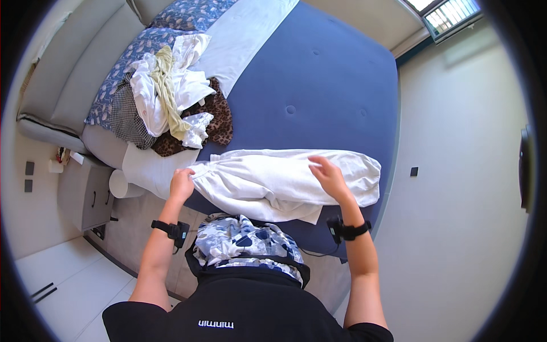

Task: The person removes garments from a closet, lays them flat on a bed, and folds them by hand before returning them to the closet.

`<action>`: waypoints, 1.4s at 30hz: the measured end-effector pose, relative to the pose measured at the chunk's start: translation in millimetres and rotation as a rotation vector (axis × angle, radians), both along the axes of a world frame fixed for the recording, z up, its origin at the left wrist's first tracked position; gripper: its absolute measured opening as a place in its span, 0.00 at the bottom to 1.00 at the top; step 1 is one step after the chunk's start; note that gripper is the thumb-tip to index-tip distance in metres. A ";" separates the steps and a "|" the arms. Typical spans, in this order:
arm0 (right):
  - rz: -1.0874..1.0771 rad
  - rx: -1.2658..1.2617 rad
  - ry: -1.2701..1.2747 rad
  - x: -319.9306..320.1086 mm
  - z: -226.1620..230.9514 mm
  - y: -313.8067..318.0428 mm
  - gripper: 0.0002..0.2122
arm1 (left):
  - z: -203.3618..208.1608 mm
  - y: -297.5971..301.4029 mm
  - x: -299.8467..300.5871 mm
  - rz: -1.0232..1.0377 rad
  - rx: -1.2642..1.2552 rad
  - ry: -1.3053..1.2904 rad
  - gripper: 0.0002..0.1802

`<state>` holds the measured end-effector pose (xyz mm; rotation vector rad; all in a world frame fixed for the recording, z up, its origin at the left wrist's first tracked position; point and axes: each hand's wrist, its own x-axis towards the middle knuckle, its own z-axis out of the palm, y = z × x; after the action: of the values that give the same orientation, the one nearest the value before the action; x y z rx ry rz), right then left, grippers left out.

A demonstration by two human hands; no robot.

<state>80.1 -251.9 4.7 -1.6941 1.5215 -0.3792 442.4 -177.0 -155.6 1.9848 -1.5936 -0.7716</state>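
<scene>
A long white garment (268, 179) lies across the near edge of the bed, creased and gathered at its left end. I cannot tell whether it is trousers or a skirt. At that left end, my left hand (182, 183) is closed on a corner of the cloth. Over the garment's right part is my right hand (330, 178), its fingers apart and nothing in them. Whether its fingertips touch the cloth is unclear.
A pile of clothes (165, 97), with white, pale green, checked and leopard-print pieces, sits at the bed's left by blue patterned pillows (131, 48). The blue mattress (319, 74) extends beyond the garment. A grey bedside cabinet (85, 194) and white bin (119, 185) stand left.
</scene>
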 end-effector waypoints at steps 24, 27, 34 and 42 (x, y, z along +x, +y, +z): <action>-0.839 0.395 -0.198 -3.6 6.1 109.6 0.10 | -166.5 -126.2 -66.4 -0.166 0.634 0.000 0.17; -0.837 0.444 -0.182 2.7 4.3 106.5 0.10 | -174.8 -125.2 -70.2 -0.287 0.817 0.019 0.24; -0.722 0.416 -0.039 13.7 -0.5 84.8 0.11 | -182.6 -118.4 -63.1 -0.240 1.055 0.332 0.32; -0.632 0.391 0.063 24.9 2.9 64.3 0.11 | -94.1 -169.7 -59.9 -0.526 0.418 0.124 0.11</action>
<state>105.0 -187.5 7.6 -0.9096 2.0112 -0.3207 382.5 -346.7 -249.6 1.7312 -2.0318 -1.5031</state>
